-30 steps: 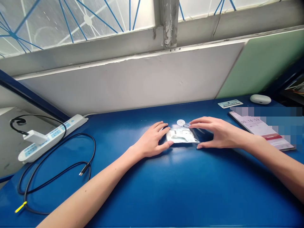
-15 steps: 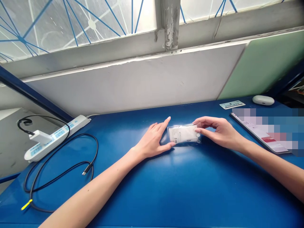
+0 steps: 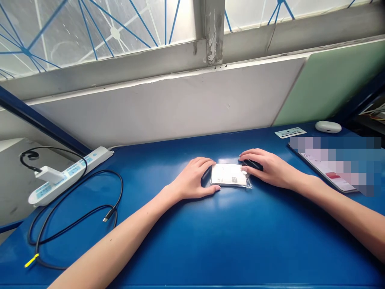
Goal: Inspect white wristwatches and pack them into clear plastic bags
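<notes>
A small flat white packet [image 3: 226, 174] in a clear plastic wrapper lies on the blue tabletop, its upper face showing fine print and a square code. My left hand [image 3: 197, 178] is curved round its left end, fingertips at the back corner and thumb along the front edge. At the opposite end, my right hand [image 3: 266, 168] has its thumb on the packet's right edge and its fingers bent over the back corner. The fingers' undersides are hidden.
To the left, a white power strip [image 3: 99, 157] holds a white charger [image 3: 50, 175], with a looped black cable [image 3: 120, 192] beside it. A phone [image 3: 327, 170], partly pixelated, lies right of my right hand. Behind it are a printed card [image 3: 290, 133] and a white earbud case [image 3: 328, 127].
The packet now shows a different printed face and lies slightly lower in view. My left fingers, stretched out before, have bent in round its left end. The camera view has shifted slightly.
</notes>
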Action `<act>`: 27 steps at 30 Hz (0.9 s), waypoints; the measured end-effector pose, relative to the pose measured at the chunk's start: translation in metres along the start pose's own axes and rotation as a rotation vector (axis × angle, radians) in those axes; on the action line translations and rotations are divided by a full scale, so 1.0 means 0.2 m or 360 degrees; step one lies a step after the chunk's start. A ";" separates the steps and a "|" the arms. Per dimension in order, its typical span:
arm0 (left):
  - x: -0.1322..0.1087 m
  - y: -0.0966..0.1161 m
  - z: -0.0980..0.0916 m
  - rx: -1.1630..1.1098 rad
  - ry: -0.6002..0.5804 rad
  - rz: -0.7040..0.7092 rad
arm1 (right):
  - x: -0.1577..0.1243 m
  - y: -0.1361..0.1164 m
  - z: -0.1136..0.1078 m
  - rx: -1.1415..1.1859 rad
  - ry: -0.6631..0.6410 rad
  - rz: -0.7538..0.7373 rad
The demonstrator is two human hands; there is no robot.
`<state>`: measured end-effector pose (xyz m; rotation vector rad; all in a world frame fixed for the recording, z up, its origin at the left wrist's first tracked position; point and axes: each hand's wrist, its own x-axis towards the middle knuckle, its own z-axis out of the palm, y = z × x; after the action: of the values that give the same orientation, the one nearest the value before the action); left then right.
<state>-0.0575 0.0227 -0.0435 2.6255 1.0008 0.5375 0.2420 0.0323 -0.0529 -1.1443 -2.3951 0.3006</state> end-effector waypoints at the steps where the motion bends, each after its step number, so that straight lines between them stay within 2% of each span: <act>1: 0.00 0.00 0.00 0.0005 0.0002 0.0005 | 0.00 0.01 0.00 -0.0046 -0.0002 -0.0034; 9: 0.01 0.02 -0.01 0.0017 0.0003 -0.0013 | -0.01 -0.03 -0.04 -0.0071 -0.0260 -0.0199; 17: 0.00 0.02 -0.01 0.0094 -0.0041 -0.0025 | -0.03 -0.05 0.00 -0.0170 -0.0154 -0.0108; 27: 0.00 0.03 -0.01 0.0132 -0.0082 -0.0029 | -0.02 -0.11 0.08 -0.0014 -0.0048 0.0009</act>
<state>-0.0549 0.0193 -0.0395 2.6854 1.0513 0.4312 0.2218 0.0145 -0.0587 -1.1584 -2.4224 0.3115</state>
